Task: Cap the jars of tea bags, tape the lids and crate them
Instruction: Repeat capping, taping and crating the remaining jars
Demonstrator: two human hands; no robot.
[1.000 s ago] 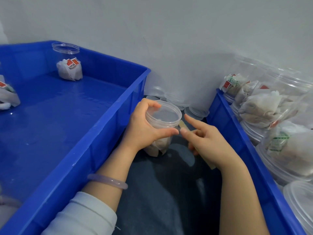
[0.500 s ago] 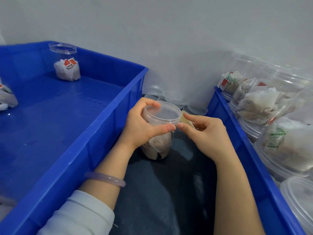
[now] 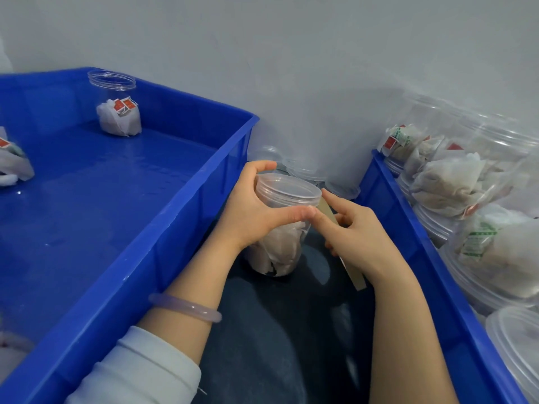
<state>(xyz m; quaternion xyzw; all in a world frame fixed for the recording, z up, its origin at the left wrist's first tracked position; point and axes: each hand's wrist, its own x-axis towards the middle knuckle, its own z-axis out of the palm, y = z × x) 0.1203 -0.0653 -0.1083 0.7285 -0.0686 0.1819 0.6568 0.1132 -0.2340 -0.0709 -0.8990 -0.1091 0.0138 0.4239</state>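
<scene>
Your left hand [image 3: 248, 211] grips the capped jar [image 3: 280, 246] just beside the blue crate [image 3: 186, 205], and your right hand [image 3: 358, 231], holding the tape [image 3: 357, 279], has just shifted from pinching its end to pressing it onto the edge of the lid [image 3: 287, 191], so sealing begins.

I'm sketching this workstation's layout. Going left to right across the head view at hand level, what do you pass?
Left blue crate → left hand → the capped jar it grips → right hand, holding a tape strip → right blue crate → stacked jars of tea bags.
</scene>
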